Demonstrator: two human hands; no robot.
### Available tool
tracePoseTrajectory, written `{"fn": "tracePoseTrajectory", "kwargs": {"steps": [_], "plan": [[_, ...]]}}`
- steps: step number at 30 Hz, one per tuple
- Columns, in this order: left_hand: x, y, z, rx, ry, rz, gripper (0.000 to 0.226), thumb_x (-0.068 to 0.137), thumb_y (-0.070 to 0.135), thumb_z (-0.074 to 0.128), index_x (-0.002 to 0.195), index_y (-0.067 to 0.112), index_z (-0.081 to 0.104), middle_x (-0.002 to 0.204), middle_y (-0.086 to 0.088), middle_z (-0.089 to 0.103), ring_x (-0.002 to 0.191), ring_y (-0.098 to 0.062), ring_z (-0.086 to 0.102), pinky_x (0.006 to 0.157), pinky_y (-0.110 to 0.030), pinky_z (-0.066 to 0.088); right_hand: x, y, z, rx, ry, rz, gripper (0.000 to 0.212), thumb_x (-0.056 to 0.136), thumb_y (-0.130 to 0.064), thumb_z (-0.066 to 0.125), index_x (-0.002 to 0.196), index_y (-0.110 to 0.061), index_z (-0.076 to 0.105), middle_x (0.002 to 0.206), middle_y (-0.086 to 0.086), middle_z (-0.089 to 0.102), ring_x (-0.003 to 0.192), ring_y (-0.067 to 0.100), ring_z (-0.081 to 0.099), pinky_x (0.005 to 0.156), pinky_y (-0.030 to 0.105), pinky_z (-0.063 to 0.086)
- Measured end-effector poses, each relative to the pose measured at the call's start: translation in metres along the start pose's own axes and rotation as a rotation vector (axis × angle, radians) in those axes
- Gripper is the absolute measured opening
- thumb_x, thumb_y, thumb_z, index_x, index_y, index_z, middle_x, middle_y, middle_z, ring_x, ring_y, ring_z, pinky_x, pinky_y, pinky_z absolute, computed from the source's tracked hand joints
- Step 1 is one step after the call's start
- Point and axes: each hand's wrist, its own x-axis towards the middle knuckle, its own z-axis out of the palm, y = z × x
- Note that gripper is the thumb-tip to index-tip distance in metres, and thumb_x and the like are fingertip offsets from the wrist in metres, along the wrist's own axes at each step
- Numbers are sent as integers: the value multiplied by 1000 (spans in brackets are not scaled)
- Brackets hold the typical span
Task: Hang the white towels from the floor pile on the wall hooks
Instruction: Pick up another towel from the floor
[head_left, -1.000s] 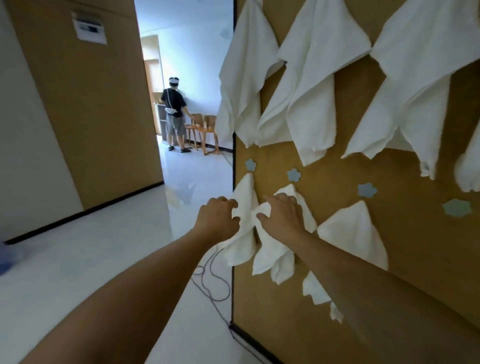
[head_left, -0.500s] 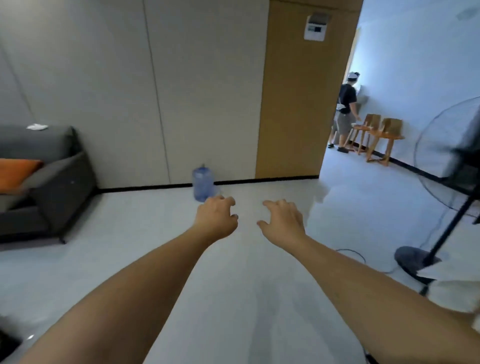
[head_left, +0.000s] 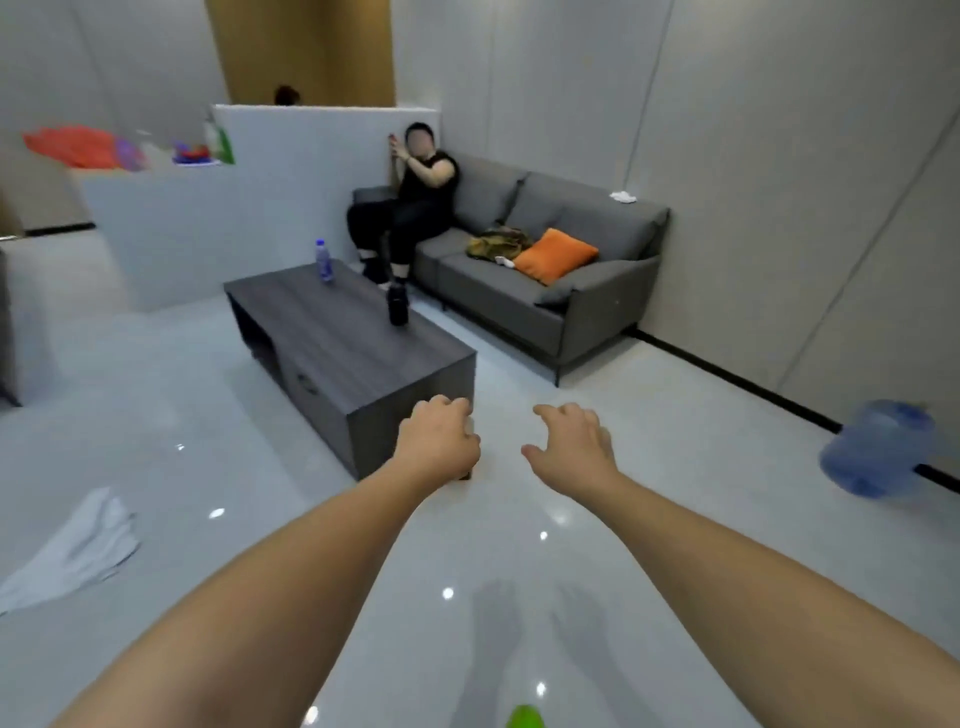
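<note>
Over the glossy floor (head_left: 260, 519), your left hand (head_left: 436, 441) and right hand (head_left: 571, 452) reach forward with loosely curled fingers grasping nothing; the white towels (head_left: 72, 551) lie far left.

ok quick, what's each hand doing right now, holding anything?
Left hand: fingers loosely curled, holding nothing.
Right hand: fingers spread and relaxed, holding nothing.

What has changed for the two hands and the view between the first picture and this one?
The view swung from the towel wall to the sofa and coffee table. The left hand and right hand let go of the hung towels. Both arms stay outstretched. A white towel lies on the floor.
</note>
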Motion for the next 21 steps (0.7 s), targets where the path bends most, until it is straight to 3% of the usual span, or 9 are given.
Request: {"fn": "tracePoseTrajectory", "kwargs": {"steps": [3, 7, 12, 21], "plan": [[16, -80, -19, 28, 43, -204, 40, 88, 37, 54, 125, 23, 56, 123, -5, 55, 114, -29, 51, 93, -44, 48, 57, -80, 35, 38, -69, -197, 47, 88, -42, 60, 132, -27, 52, 125, 6, 54, 119, 29, 47, 94, 40, 43], [40, -172, -45, 48, 94, -423, 41, 91, 36, 53, 128, 19, 55, 127, -7, 53, 116, -29, 52, 95, -41, 48, 131, -167, 79, 72, -169, -412, 53, 89, -44, 60, 137, -25, 49, 132, 7, 51, 124, 31, 43, 100, 45, 41], [54, -271, -64, 42, 112, -687, 46, 92, 32, 52, 136, 19, 52, 134, -7, 51, 121, -27, 48, 95, -39, 46, 213, -262, 124, 89, -311, -595, 55, 92, -43, 57, 142, -22, 46, 134, 9, 50, 125, 31, 44, 98, 41, 40], [40, -422, -80, -5, 143, -1029, 45, 93, 34, 52, 136, 20, 52, 134, -5, 49, 124, -27, 45, 96, -38, 43, 255, -433, 227, 80, -554, -863, 56, 94, -40, 57, 145, -21, 44, 135, 7, 51, 127, 28, 45, 102, 38, 41]]}}
